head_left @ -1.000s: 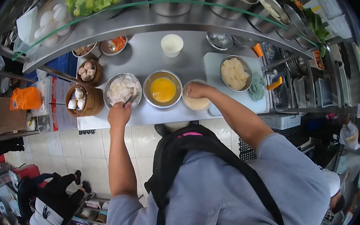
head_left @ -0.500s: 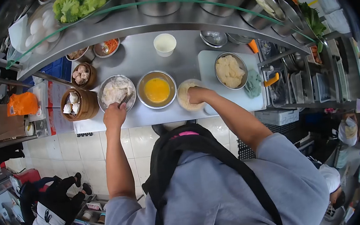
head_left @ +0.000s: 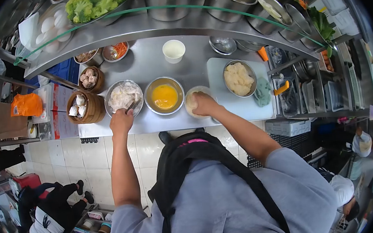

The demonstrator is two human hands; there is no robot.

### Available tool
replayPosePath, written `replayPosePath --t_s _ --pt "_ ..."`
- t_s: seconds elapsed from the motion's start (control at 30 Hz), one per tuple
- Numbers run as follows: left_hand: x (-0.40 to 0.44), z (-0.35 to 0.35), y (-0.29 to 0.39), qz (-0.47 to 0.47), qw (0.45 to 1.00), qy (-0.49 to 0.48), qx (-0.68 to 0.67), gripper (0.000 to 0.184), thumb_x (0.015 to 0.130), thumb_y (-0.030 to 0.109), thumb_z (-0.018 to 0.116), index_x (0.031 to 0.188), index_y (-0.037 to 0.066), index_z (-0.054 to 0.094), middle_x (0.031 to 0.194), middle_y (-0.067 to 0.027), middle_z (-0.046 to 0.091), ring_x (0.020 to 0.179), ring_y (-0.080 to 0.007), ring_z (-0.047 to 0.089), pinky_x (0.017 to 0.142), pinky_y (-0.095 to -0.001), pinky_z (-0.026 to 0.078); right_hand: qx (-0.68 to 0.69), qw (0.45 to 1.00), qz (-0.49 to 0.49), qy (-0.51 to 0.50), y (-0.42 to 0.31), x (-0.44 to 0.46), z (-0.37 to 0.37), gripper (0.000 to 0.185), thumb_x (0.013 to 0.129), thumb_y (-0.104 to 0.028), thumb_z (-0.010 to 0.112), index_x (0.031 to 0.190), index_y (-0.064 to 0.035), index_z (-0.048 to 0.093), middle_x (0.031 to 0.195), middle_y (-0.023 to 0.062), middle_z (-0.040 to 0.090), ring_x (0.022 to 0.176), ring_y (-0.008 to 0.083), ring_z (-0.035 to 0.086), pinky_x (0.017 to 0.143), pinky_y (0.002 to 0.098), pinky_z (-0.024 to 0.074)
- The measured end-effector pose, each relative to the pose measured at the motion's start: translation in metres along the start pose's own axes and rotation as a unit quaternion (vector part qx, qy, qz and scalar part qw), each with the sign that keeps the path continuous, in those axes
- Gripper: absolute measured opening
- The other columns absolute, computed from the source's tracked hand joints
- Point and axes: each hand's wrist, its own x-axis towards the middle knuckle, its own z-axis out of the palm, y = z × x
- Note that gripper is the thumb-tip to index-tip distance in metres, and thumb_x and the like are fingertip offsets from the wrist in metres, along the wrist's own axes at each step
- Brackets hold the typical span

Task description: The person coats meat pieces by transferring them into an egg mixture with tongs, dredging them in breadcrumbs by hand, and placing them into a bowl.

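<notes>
My left hand [head_left: 122, 121] is closed around metal tongs [head_left: 131, 106], whose tips reach into a steel bowl of white, flour-coated pieces [head_left: 124, 94]. Beside it stands a steel bowl of beaten egg [head_left: 164, 96], with neither hand touching it. My right hand [head_left: 204, 104] reaches into a bowl of pale crumbs [head_left: 192, 99], fingers curled down against them. Whatever lies under those fingers is hidden. To the right, a steel bowl of pale yellow, mash-like food [head_left: 239, 78] rests on a white cutting board [head_left: 222, 113].
Bamboo steamers [head_left: 88, 109] with dumplings stand left. A white tub [head_left: 174, 51] is behind the bowls. A green cloth [head_left: 262, 90] lies on the board's right side. Overhead, a steel shelf [head_left: 142, 32] carries broccoli, eggs and pots. Other people [head_left: 48, 224] are behind me.
My right hand has shifted slightly left within the crumb bowl, showing more of its back. My left hand still holds the tongs at the floured bowl. The camera view has shifted slightly.
</notes>
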Motion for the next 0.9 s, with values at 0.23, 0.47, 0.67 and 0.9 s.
replayPosePath --t_s 0.23,0.47,0.67,0.9 --pt "-0.004 0.001 -0.003 0.01 1.0 0.001 -0.007 0.038 0.093 0.04 0.063 0.102 0.006 0.076 0.102 -0.0231 0.073 0.101 -0.0426 0.069 0.09 -0.0501 0.054 0.02 0.993 0.086 0.075 -0.015 -0.003 -0.006 0.048 0.073 -0.016 0.066 0.118 0.001 0.063 0.119 0.0258 0.065 0.114 0.0401 0.062 0.098 0.0451 0.052" --pt "-0.006 -0.002 -0.001 0.002 1.0 -0.006 -0.006 0.038 0.093 0.041 0.063 0.103 0.007 0.076 0.102 -0.0228 0.073 0.1 -0.0421 0.069 0.089 -0.0495 0.054 0.017 0.995 0.089 -0.052 -0.004 0.005 -0.076 0.042 0.076 -0.018 0.061 0.112 0.0007 0.07 0.119 0.0262 0.068 0.112 0.0402 0.065 0.097 0.0457 0.0518" --pt "-0.004 -0.001 0.0 0.005 1.0 0.001 -0.008 0.038 0.093 0.041 0.063 0.101 0.007 0.077 0.102 -0.0226 0.073 0.1 -0.0416 0.069 0.089 -0.0496 0.054 0.013 0.983 0.044 -0.175 0.009 0.015 -0.029 0.03 0.077 -0.015 0.06 0.094 0.0069 0.073 0.102 0.0309 0.07 0.097 0.0442 0.069 0.091 0.0475 0.0541" --pt "-0.003 0.001 -0.002 0.005 1.0 0.003 -0.021 0.037 0.093 0.04 0.064 0.1 0.006 0.077 0.101 -0.0227 0.073 0.1 -0.0417 0.069 0.089 -0.0497 0.054 -0.01 0.984 0.036 -0.172 0.018 0.021 0.003 0.03 0.078 -0.013 0.059 0.092 0.0095 0.072 0.1 0.0343 0.069 0.097 0.0443 0.069 0.09 0.0478 0.0543"
